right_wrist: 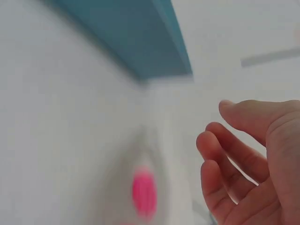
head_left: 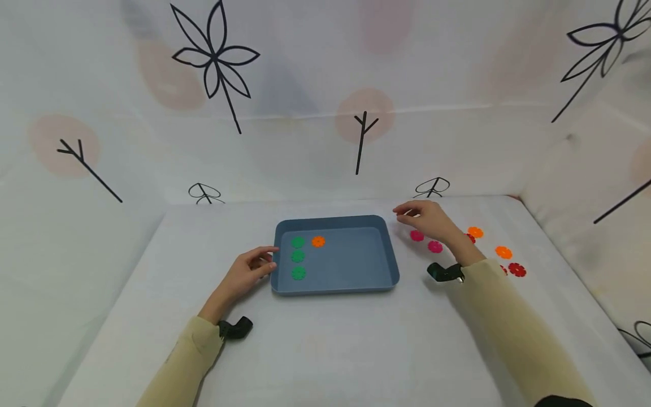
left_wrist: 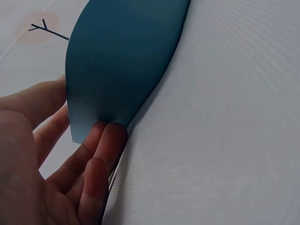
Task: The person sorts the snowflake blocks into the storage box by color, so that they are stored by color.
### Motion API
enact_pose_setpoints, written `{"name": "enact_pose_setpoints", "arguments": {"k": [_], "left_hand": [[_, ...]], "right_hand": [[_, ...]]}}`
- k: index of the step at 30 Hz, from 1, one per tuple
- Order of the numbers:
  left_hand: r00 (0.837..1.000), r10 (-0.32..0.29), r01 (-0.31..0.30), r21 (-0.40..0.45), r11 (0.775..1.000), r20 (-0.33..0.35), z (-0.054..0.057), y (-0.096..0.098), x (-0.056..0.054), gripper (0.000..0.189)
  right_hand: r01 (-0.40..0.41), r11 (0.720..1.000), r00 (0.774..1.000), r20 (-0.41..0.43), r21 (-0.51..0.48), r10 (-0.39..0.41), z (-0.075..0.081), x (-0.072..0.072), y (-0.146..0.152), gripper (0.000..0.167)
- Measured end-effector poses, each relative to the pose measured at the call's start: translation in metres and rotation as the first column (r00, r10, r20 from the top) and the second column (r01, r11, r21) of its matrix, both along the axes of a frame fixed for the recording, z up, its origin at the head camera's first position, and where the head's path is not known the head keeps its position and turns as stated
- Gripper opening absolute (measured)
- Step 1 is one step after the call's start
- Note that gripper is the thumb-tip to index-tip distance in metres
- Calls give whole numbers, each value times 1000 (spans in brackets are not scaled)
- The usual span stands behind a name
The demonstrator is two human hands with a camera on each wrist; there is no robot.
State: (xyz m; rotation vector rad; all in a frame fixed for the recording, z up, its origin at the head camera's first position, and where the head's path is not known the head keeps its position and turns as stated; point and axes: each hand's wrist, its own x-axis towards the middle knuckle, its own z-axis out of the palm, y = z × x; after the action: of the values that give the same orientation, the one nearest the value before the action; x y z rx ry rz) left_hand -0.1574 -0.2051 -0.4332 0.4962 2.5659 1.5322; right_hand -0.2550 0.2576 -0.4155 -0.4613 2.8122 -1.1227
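At the left end of the blue-grey tray (head_left: 351, 257), my left hand (head_left: 249, 270) holds the edge. Its thumb laps over the rim and other fingertips press the outer wall, as the left wrist view shows. Inside the tray, three green flower-shaped pieces (head_left: 298, 256) stand in a column, with one orange flower piece (head_left: 318, 241) right of the top one. My right hand (head_left: 426, 219) hovers beyond the tray's right end, fingers loosely bent, nothing visible between thumb and fingers. Below it on the table lie two pink flower pieces (head_left: 435, 246), one blurred in the right wrist view.
Orange flower pieces (head_left: 503, 252) and red flower pieces (head_left: 517, 269) lie scattered on the right of the white table (head_left: 346, 350), some partly hidden by my right forearm. A white cloth backdrop (head_left: 305, 158) with plant drawings encloses the back and sides.
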Motion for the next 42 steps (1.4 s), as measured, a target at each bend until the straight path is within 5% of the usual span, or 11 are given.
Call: {"name": "enact_pose_setpoints", "arguments": {"k": [11,20,32,39,42], "left_hand": [[1000,3,-3,-5,1000,1,-2,1,-1,39],[1000,-4,4,6,1000,2,-1,2,-1,39],[1000,9,-9,-7,1000,2,1,1,-1,39],[1000,22,-22,9,1000,-13,-34,-9,-15,39],[1000,21,-21,17,1000,-15,-34,-9,-15,39]], "right_hand": [[223,966,965,107,131,-238,-10,24,100,44],[323,936,933,119,141,-340,-24,40,145,49],[291,956,906,335,-48,-259,-29,38,164,49],[344,938,897,309,-38,-316,-38,38,157,46],[360,933,894,295,-21,-338,-40,37,155,46]]}}
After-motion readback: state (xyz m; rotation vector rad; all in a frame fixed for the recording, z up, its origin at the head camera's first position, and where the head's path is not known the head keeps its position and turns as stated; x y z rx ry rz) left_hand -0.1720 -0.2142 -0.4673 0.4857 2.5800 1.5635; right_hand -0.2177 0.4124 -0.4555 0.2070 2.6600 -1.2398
